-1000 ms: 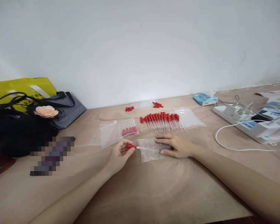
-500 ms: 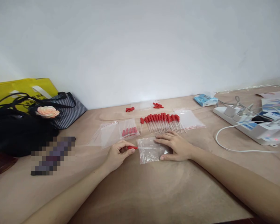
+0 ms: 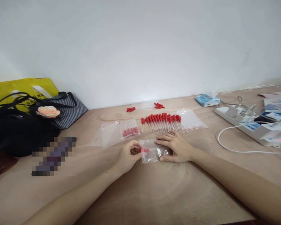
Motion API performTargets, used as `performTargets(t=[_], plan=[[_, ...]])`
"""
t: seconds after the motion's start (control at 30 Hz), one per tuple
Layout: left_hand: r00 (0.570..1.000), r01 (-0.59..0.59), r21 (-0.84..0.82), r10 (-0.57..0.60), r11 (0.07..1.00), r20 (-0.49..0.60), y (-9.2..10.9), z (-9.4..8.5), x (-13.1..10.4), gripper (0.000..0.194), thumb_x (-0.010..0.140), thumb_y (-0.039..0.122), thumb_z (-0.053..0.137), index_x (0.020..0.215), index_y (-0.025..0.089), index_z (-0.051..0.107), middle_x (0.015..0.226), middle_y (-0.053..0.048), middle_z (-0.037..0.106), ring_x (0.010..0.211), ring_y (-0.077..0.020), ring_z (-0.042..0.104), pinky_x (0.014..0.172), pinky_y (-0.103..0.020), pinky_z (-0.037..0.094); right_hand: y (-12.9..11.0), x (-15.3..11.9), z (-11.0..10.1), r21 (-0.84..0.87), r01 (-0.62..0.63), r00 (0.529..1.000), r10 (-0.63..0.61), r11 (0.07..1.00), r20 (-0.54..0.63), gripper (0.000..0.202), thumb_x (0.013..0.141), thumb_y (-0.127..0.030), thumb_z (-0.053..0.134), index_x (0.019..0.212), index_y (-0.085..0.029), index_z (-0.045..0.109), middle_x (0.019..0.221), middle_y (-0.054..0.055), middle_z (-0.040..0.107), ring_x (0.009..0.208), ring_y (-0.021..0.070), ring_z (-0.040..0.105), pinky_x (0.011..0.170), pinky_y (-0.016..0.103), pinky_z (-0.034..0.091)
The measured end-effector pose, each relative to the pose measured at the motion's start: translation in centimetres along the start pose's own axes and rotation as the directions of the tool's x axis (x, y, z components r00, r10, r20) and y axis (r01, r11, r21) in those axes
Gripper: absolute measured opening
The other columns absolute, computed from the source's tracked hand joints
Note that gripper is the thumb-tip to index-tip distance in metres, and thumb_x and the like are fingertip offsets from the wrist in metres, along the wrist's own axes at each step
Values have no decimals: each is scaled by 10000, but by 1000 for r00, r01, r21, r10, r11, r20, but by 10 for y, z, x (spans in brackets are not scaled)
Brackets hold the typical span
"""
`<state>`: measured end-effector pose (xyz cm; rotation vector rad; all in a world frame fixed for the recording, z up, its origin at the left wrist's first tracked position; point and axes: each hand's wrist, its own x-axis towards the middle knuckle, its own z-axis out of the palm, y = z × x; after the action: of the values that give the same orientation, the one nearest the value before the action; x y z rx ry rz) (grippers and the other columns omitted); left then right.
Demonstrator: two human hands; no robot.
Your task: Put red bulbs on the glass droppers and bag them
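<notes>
A dropper with a red rubber bulb (image 3: 144, 150) lies mostly inside a clear zip bag (image 3: 152, 158) on the table. My left hand (image 3: 130, 155) is closed at the bag's left mouth, thumb and fingers pinching the bulb end. My right hand (image 3: 176, 147) rests over the bag's right end with its fingers spread flat, pressing it down. Just beyond the bag lies a row of red-bulbed droppers (image 3: 163, 118), their clear tubes pointing towards me. Left of the row is a filled bag (image 3: 130, 131) showing several red bulbs.
Flat clear bags (image 3: 110, 135) lie at the left, and another stack of bags (image 3: 194, 119) at the right. Loose red droppers (image 3: 158, 106) are by the wall. A power strip (image 3: 245, 126) with white cables and a blue tissue pack (image 3: 207, 100) stand right; a striped bag (image 3: 67, 114) stands left.
My left hand has moved right, sliding the dropper deeper into the bag, so its red bulb is now within the bag's mouth. My right hand has stayed in place.
</notes>
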<state>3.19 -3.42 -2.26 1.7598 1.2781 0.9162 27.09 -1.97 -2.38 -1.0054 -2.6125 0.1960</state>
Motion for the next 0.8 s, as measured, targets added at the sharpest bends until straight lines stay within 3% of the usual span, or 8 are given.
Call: performTargets(t=[0.13, 0.23, 0.37, 0.47, 0.6, 0.8], plan=[[995, -17, -6, 17, 1000, 103, -3, 3, 2, 240, 645, 277, 656, 708, 168, 452, 544, 68, 500, 451, -58, 406, 443, -171, 310, 1, 0, 1, 19, 10, 1000, -10, 1000, 11, 672, 721, -643, 457, 1241, -218, 458, 1249, 102, 485, 1122, 268, 435, 956, 484, 203], [987, -30, 21, 26, 999, 157, 0, 0, 3, 269, 648, 323, 646, 677, 168, 427, 633, 35, 542, 534, -83, 469, 491, -190, 357, 2, 0, 0, 36, 17, 1000, -18, 999, 21, 680, 721, -644, 459, 1249, -216, 448, 1256, 104, 479, 1129, 264, 432, 966, 483, 191], [985, -131, 252, 96, 959, 146, 5, -9, 4, 336, 598, 360, 680, 635, 171, 405, 648, 33, 532, 592, -105, 459, 540, -210, 363, 8, -2, -3, 68, 52, 998, -54, 996, 37, 726, 687, -647, 504, 1267, -219, 423, 1262, 102, 473, 1135, 264, 434, 986, 484, 175], [979, -185, 352, 142, 918, 146, 5, -14, 5, 287, 600, 351, 678, 604, 163, 460, 653, 23, 551, 607, -114, 463, 557, -217, 364, 16, -5, -5, 103, 49, 998, -53, 993, 39, 754, 662, -632, 549, 1274, -213, 413, 1261, 97, 476, 1142, 260, 433, 994, 463, 207], [977, -193, 302, 153, 934, 149, 3, -17, 6, 171, 610, 310, 677, 623, 164, 589, 752, -10, 629, 671, -135, 530, 576, -215, 388, 23, -7, -5, 136, 23, 1000, -24, 990, 9, 782, 635, -615, 592, 1274, -199, 416, 1255, 107, 482, 1154, 268, 427, 1001, 457, 242], [957, -247, 327, 177, 912, 228, 2, -19, 3, 101, 666, 290, 642, 710, 201, 662, 787, -8, 660, 743, -158, 558, 667, -252, 420, 22, -7, -2, 162, 41, 999, -37, 986, -29, 772, 637, -610, 595, 1260, -183, 435, 1246, 128, 483, 1173, 279, 412, 1035, 504, 175]])
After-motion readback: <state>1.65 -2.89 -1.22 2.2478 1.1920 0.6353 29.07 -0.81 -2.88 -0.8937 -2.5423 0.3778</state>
